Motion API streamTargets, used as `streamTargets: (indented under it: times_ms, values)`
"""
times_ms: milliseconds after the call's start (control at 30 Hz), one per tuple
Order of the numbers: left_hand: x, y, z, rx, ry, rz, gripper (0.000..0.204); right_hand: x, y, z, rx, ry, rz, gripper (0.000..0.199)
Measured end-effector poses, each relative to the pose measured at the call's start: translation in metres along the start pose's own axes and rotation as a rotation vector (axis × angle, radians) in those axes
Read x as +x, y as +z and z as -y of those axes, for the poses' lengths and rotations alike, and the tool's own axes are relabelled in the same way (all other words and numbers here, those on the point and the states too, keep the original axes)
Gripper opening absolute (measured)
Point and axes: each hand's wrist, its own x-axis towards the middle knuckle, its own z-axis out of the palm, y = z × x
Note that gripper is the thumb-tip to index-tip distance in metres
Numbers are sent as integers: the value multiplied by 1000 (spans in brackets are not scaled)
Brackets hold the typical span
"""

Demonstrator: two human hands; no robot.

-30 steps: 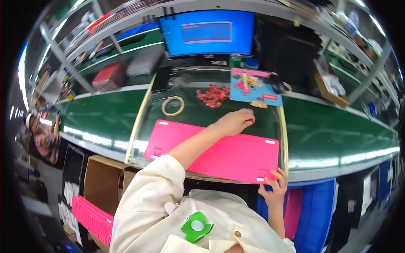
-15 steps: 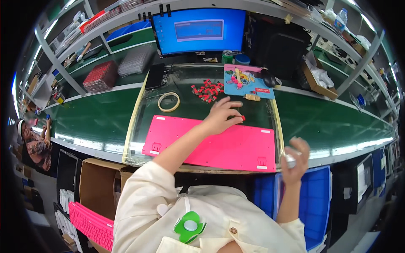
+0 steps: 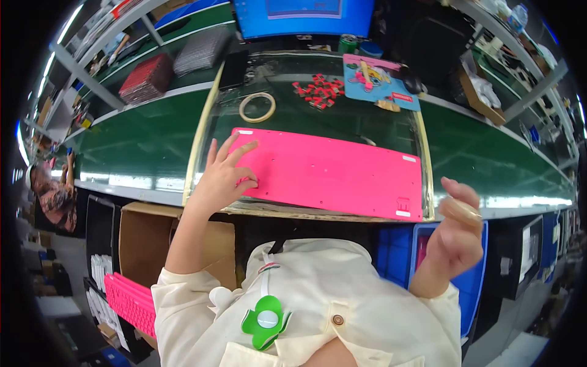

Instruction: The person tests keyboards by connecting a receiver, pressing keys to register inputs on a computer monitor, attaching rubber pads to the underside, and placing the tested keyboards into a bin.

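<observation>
Lying flat, underside up, on the green work surface (image 3: 306,122): bright pink keyboard (image 3: 351,180), long and rectangular, slanting from ten o'clock down to four. Fitted with white pads (image 3: 409,158) at ten, two and four o'clock, plus a pink foot (image 3: 403,203) at four. Dotted with small dark holes (image 3: 313,165). Partly hidden toward eight o'clock. Set near the surface's six o'clock edge.

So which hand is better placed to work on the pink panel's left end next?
Probably the left hand: it is right at that end of the pink panel. The right hand is out past the panel's opposite end.
</observation>
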Motion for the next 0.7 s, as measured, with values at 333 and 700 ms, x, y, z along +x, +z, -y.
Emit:
streamTargets:
  times_ms: [333,700]
  values:
    - [-1,9,-3,73,-26,26,6,-52,-56,114,119,238,44,38]
    - [7,16,-11,-32,-22,-54,7,-70,-129,138,373,561,69,40]
